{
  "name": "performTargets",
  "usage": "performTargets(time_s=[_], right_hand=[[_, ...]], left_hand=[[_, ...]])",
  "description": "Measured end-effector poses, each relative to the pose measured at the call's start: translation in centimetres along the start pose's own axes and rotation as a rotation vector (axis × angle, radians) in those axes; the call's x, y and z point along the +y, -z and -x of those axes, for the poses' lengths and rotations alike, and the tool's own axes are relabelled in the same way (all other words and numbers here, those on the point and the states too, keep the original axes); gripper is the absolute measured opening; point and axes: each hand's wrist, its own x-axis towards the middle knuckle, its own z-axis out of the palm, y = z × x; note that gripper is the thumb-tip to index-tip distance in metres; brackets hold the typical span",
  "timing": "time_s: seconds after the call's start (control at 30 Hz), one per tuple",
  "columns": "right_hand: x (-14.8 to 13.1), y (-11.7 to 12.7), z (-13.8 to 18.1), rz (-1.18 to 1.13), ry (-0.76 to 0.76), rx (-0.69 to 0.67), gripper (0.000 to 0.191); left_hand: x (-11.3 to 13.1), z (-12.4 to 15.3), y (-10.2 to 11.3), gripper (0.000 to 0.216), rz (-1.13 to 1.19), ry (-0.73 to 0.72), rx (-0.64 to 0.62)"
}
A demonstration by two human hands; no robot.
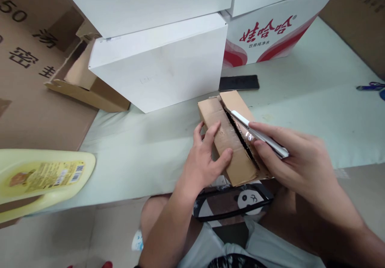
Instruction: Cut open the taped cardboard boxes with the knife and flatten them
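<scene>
A small brown cardboard box [221, 129] rests at the table's front edge, a dark slit running along its top between two flaps. My left hand [207, 155] lies against the box's left side, fingers apart and thumb on the top flap, steadying it. In my right hand [296, 155] is a utility knife [264, 137] with a white and grey handle, gripped between thumb and fingers. Its tip points into the far end of the slit. Shiny clear tape shows along the right flap, just below the knife.
Behind the box lies a black phone [239, 82]. White cartons [168, 67] stack up at the back. An open brown carton [90, 89] stands at the left, and a yellow jug [60, 175] lies at the front left. A blue-handled item [371, 87] is at the far right.
</scene>
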Motion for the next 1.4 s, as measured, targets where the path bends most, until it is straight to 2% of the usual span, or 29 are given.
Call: performTargets(time_s=[0.2, 0.43, 0.6, 0.8, 0.87, 0.97, 1.07, 1.2, 1.23, 1.3, 1.4], right_hand=[[0.3, -0.4, 0.5, -0.191, -0.163, 0.013, 0.022], [0.4, -0.6, 0.6, -0.256, -0.224, 0.03, 0.017], [0.0, -0.5, 1.1, -0.501, -0.318, -0.005, 0.017], [-0.5, -0.3, 1.9, -0.749, -0.271, -0.122, 0.017], [-0.4, -0.3, 2.0, -0.858, -0.291, -0.073, 0.017], [0.0, -0.6, 2.0, -0.946, -0.286, 0.07, 0.018], [1.2, -0.9, 1.9, -0.876, -0.218, 0.218, 0.015], [3.9, -2.0, 0.8, -0.499, -0.189, 0.355, 0.006], [4.7, -2.4, 0.4, -0.383, -0.206, 0.339, 0.007], [5.9, -3.2, -0.4, -0.164, -0.272, 0.224, 0.015], [7.1, -4.2, -0.9, 0.121, -0.387, -0.07, 0.031]], left_hand=[[-0.5, -0.1, -0.3, 0.068, 0.031, -0.027, 0.022], [-0.5, -0.3, -0.2, 0.067, 0.04, -0.019, 0.015], [-0.5, -0.4, 0.0, 0.065, 0.016, -0.072, 0.038], [-0.4, -0.7, 0.2, 0.062, -0.025, -0.101, 0.029], [-0.4, -0.8, 0.5, 0.062, -0.051, -0.102, 0.038], [-0.6, -0.7, 1.1, 0.065, -0.088, -0.081, 0.058], [-0.9, -0.6, 1.9, 0.063, -0.102, -0.05, 0.08], [-1.2, -0.5, 2.3, 0.059, -0.09, -0.049, 0.105], [-1.2, -0.4, 2.2, 0.06, -0.078, -0.056, 0.101], [-1.1, -0.5, 2.0, 0.061, -0.058, -0.066, 0.088], [-1.0, -0.5, 1.7, 0.06, -0.047, -0.069, 0.073]])
